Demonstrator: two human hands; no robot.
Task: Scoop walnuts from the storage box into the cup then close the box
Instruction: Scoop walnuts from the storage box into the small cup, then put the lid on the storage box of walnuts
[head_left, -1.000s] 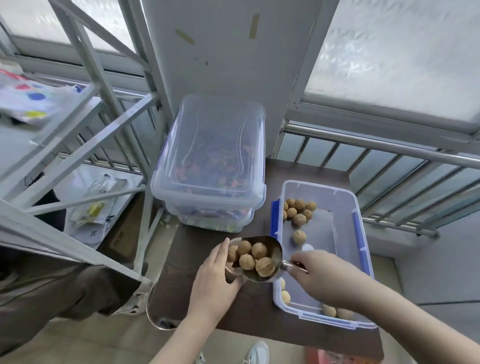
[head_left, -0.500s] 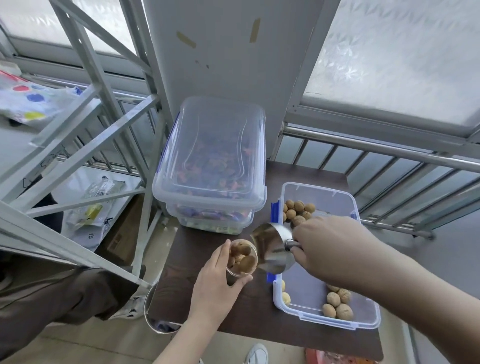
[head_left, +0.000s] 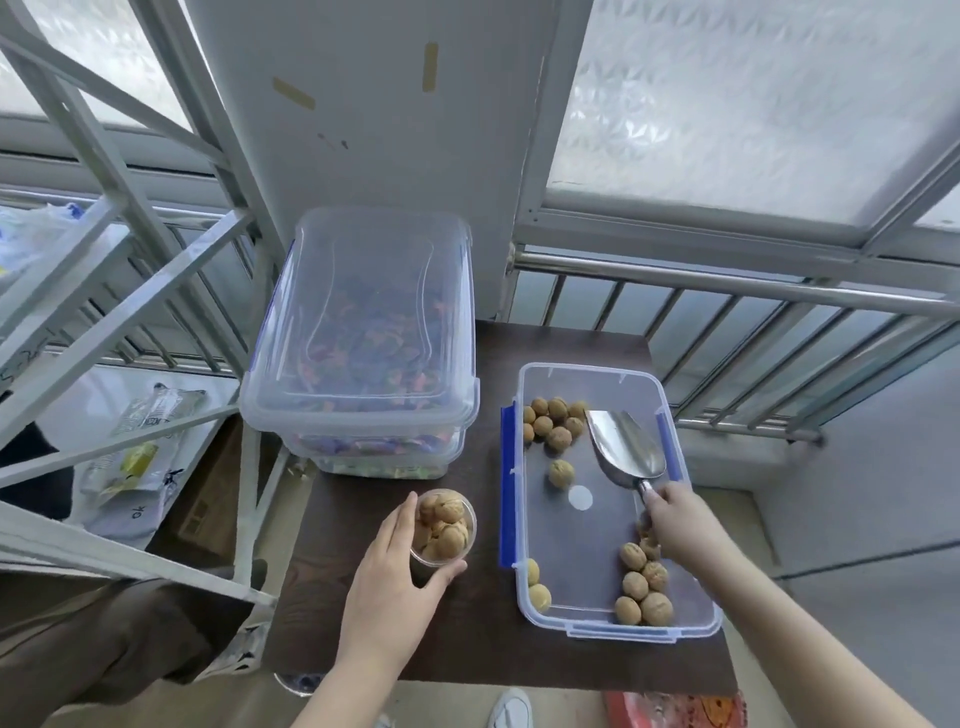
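Note:
A clear plastic cup heaped with walnuts stands on the dark table, and my left hand wraps around its near side. To the right lies the open clear storage box with blue latches. Walnuts sit in a cluster at its far left and at its near end. My right hand grips the handle of an empty metal scoop, which lies inside the box near its right wall. No lid for this box is visible.
A stack of two closed clear boxes with colourful contents stands at the table's back left. A white metal frame rises on the left. A railing runs behind the table on the right. My shoe shows below the table's front edge.
The scoop tipped its walnuts into the cup, then my right hand carried it, now empty, back over and into the storage box. My left hand stayed on the cup.

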